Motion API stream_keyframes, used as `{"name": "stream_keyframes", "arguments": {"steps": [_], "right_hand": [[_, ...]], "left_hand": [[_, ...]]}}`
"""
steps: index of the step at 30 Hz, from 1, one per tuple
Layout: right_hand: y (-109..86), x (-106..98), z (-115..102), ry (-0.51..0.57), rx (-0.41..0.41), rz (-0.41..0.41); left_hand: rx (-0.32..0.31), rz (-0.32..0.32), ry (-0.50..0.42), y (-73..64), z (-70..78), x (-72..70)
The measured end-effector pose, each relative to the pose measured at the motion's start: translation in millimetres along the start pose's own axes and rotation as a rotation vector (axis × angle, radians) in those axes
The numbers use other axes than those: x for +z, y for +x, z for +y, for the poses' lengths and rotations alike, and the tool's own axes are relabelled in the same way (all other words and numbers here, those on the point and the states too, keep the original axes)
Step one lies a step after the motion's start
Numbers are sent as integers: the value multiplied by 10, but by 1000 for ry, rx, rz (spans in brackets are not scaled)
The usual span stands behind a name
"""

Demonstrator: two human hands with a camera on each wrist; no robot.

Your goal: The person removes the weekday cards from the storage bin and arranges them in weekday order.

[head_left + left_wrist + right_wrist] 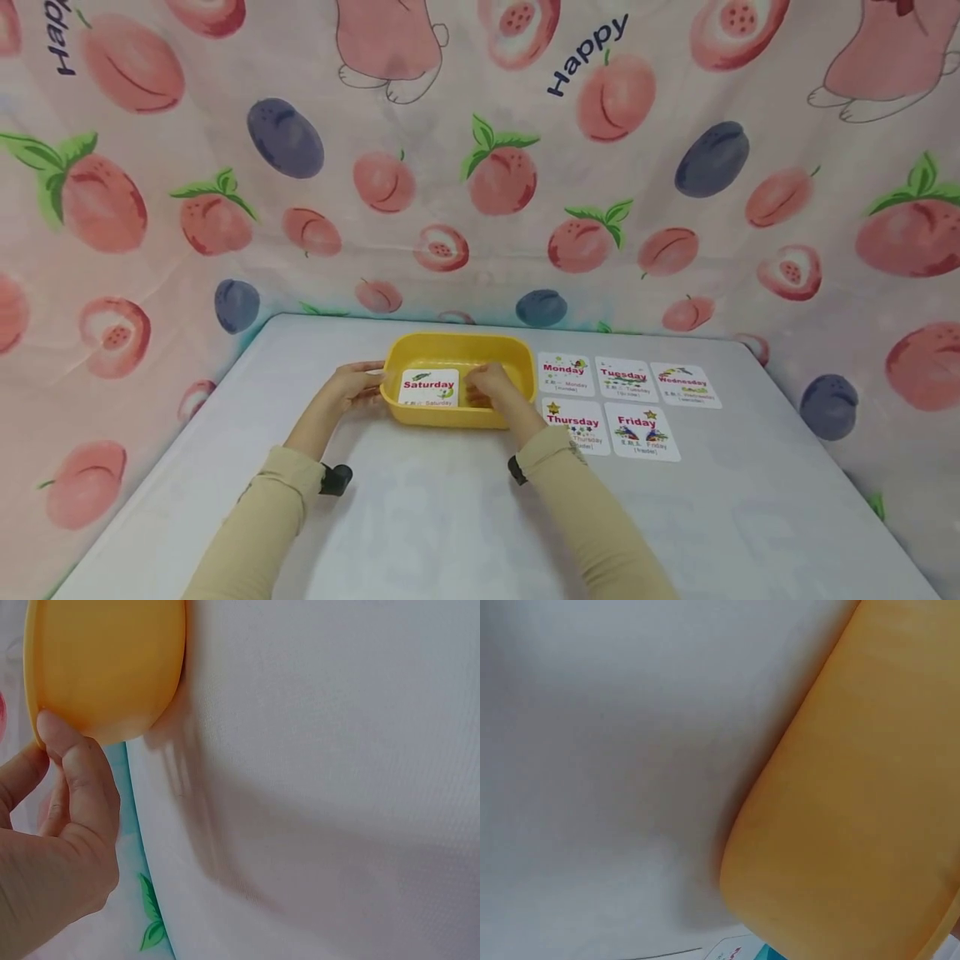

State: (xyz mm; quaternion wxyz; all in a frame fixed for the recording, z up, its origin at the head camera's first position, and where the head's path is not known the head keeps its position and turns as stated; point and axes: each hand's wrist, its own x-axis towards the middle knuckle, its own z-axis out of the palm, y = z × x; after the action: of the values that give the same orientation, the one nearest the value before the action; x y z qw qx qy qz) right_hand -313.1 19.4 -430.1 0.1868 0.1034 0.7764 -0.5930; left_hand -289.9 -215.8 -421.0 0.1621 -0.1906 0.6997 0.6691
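A yellow plastic basin (450,417) sits on the table, with a white Saturday card (429,388) leaning inside its left part. My left hand (352,390) pinches the basin's left end; in the left wrist view the thumb and fingers of that hand (75,802) meet at the rim. Over the front rim, my right hand (489,385) reaches down into the basin, its fingertips just right of the Saturday card. Whether those fingers hold anything I cannot tell. Only the basin's outer wall (847,810) fills the right wrist view; that hand is almost wholly hidden there.
Right of the basin, Monday (566,375), Tuesday (621,382) and Wednesday (686,385) cards lie in a back row. Thursday (574,427), partly behind the right forearm, and Friday (642,432) lie in front. A fruit-patterned cloth (442,200) hangs behind the white table (420,525).
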Motion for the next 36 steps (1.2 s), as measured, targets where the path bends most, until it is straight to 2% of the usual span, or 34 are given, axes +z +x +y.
{"name": "stream_keyframes", "arguments": {"steps": [11,14,17,20,21,24,27,33,36], "right_hand": [[-36,74,-89,79,81,-5],[22,144,-84,106,97,-5],[320,240,35,135,110,-22],[845,352,273,171,93,-8],[864,376,271,175,100,21],[618,390,163,238,110,109],[123,351,-60,279,125,167],[114,381,-27,320,28,183],[122,405,-31,281,-10,211]], "left_hand": [[2,10,0,-11,-10,-11],[1,6,-5,-8,-19,-21],[-3,7,-6,10,-23,-26],[-1,4,-12,18,-18,-24],[0,5,-15,21,-17,-21],[6,1,-14,20,-15,-6],[2,5,-6,30,-14,9],[-20,20,12,29,5,2],[-21,20,13,22,14,11]]}}
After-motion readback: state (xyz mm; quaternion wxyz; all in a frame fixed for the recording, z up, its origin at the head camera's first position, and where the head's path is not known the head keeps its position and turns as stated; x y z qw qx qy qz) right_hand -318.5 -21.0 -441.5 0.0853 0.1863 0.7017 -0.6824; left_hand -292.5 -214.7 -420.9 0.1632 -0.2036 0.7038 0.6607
